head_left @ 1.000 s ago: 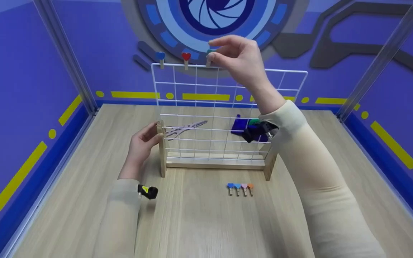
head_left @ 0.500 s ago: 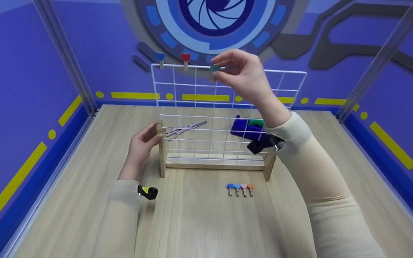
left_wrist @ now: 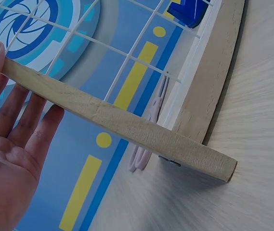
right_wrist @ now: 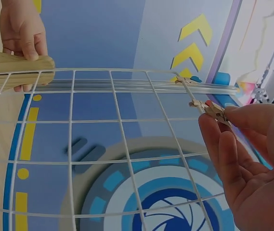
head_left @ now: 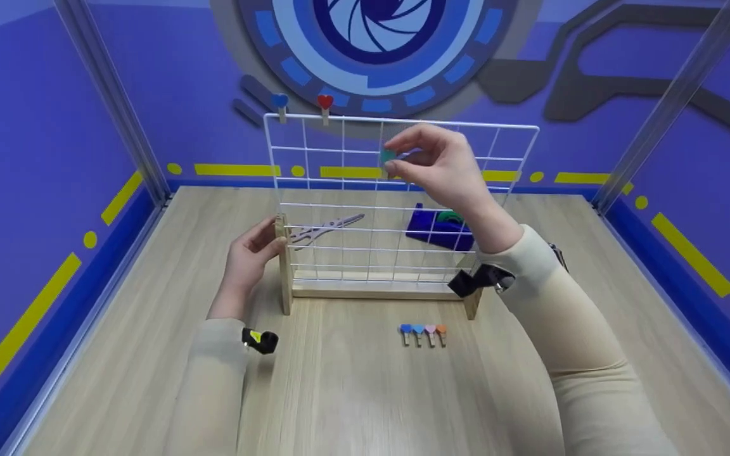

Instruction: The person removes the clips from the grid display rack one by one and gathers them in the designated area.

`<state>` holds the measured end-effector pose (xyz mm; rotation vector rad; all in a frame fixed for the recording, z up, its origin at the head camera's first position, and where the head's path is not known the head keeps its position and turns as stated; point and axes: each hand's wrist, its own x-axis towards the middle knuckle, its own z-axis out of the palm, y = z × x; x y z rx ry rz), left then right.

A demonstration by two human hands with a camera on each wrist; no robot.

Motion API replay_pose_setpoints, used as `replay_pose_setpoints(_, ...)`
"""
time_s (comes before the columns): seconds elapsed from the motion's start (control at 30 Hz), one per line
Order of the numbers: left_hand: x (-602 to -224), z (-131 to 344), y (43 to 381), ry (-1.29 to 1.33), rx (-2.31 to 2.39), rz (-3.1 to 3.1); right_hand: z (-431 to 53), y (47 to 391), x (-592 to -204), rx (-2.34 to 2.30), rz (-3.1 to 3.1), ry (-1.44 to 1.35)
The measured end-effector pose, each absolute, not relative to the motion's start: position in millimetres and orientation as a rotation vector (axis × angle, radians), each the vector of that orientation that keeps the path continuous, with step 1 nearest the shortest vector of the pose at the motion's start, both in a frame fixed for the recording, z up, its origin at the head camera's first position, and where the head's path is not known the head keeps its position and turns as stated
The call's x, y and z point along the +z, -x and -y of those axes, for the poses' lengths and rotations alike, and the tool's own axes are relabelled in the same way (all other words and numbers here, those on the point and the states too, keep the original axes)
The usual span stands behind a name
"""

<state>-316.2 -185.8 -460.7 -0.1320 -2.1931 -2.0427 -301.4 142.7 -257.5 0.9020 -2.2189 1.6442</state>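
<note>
My right hand (head_left: 444, 166) pinches a small wooden clothespin with a green top (head_left: 388, 156) between thumb and fingers, in front of the upper part of a white wire grid (head_left: 343, 152). In the right wrist view the pinched clothespin (right_wrist: 218, 114) overlaps the grid's top wire. A blue heart clothespin (head_left: 281, 101) and a red heart clothespin (head_left: 325, 101) stand clipped on the top rail, towards the left. With thumb in front and fingers behind, my left hand (head_left: 248, 259) holds the top of the left wooden post (head_left: 285, 272) of the grid's stand.
Several heart clothespins (head_left: 424, 334) in blues, pink and orange lie in a row before the stand. Behind the grid are lilac scissors (head_left: 328, 229) and a dark blue tape dispenser (head_left: 436, 228) with green tape. Blue walls (head_left: 29, 139) enclose the wooden table (head_left: 352, 386).
My right hand has come down from the top rail to in front of the grid, carrying the green clothespin. The left hand stays on the post.
</note>
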Motion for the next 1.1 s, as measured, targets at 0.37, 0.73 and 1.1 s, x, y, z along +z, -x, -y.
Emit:
replay_pose_setpoints(0.37,-462,185,316,0.126,-2.054,2.183,-161,286,-297,1.718,2.342,-0.862)
replay_pose_setpoints(0.73,-465,187,316,0.137,-2.055,2.179,-183,264,-349,1.726,2.511,-0.772)
replay_pose_setpoints(1.1,-461,187,317,0.132,-2.063,2.177,-207,244,-417,1.777,2.669,-0.651)
